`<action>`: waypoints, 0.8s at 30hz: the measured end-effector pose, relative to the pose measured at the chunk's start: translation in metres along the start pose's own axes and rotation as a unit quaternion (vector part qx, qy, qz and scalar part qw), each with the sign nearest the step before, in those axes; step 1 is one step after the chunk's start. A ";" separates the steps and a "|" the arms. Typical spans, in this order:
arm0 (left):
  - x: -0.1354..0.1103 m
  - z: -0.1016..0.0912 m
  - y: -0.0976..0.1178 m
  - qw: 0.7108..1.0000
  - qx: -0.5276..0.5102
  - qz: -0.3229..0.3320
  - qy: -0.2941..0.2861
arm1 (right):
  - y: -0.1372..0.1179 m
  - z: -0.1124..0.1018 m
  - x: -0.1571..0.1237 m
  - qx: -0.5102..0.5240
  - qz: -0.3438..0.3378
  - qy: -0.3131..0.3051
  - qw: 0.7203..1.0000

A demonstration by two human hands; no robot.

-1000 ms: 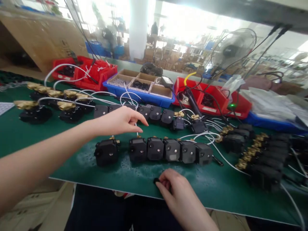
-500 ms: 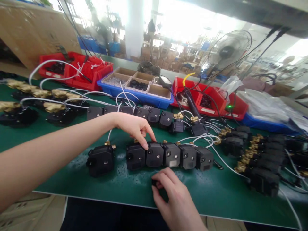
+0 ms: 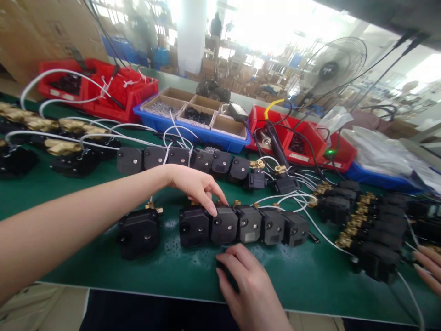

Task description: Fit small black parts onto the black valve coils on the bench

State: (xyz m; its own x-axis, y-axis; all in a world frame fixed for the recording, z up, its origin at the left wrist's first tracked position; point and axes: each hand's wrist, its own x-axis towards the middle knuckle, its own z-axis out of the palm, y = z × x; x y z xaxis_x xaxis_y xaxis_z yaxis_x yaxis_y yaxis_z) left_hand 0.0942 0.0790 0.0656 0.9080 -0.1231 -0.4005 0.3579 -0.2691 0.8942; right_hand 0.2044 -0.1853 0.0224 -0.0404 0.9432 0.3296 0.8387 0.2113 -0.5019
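Several black plastic housings with brass fittings stand in a row in front of me. My left hand (image 3: pixel 201 187) reaches over from the left, with thumb and index finger gripping the top edge of the second black housing (image 3: pixel 223 230) in the row. Just below the row, my right hand (image 3: pixel 248 278) is low over the table, its fingers curled and pinched around a small black piece (image 3: pixel 218 263), mostly hidden by the fingers. Another black housing (image 3: pixel 139 234) sits apart at the left, its brass fitting (image 3: pixel 154 209) pointing away from me.
More black housings (image 3: pixel 220 163) line up behind, joined by white wires. Red bins (image 3: pixel 120 99) and a blue tray (image 3: pixel 220 140) with compartments stand at the back. Brass-fitted units (image 3: pixel 377 257) are grouped at right, near another person's hand (image 3: pixel 429 264). A green mat (image 3: pixel 172 278) covers the table.
The view has shifted slightly, while both my hands keep nearly the same pose at the row. Another person's hand has come in at the right edge.
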 end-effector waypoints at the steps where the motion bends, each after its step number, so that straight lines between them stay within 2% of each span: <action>1: 0.000 0.000 0.000 1.000 0.001 0.001 0.001 | -0.004 -0.005 0.006 0.006 -0.009 0.010 1.000; 4: -0.001 0.001 -0.001 1.000 0.001 0.005 0.006 | -0.017 -0.019 0.027 0.016 -0.034 0.102 0.994; 7: -0.001 0.002 -0.002 1.000 -0.001 0.012 0.012 | -0.022 -0.020 0.047 0.016 -0.040 0.170 0.984; 11: -0.001 0.003 -0.001 1.000 -0.003 0.019 0.015 | -0.019 -0.006 0.058 -0.003 -0.046 0.179 0.983; 15: -0.002 0.004 0.002 1.000 -0.001 0.019 0.022 | -0.018 0.007 0.055 -0.026 -0.039 0.222 0.974; 21: -0.003 0.006 0.004 0.999 0.002 0.019 0.029 | -0.021 0.019 0.052 -0.013 -0.020 0.278 0.960; 24: -0.003 0.005 0.004 0.999 0.002 0.021 0.028 | -0.021 0.020 0.053 -0.002 -0.030 0.278 0.960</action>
State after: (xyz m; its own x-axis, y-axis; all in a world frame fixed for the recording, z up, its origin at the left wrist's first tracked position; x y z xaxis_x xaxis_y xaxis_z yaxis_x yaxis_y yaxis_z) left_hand 0.0921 0.0732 0.0691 0.9330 -0.0804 -0.3508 0.3188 -0.2681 0.9091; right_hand 0.1740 -0.1349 0.0342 0.2065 0.6461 0.7348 0.8460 0.2595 -0.4658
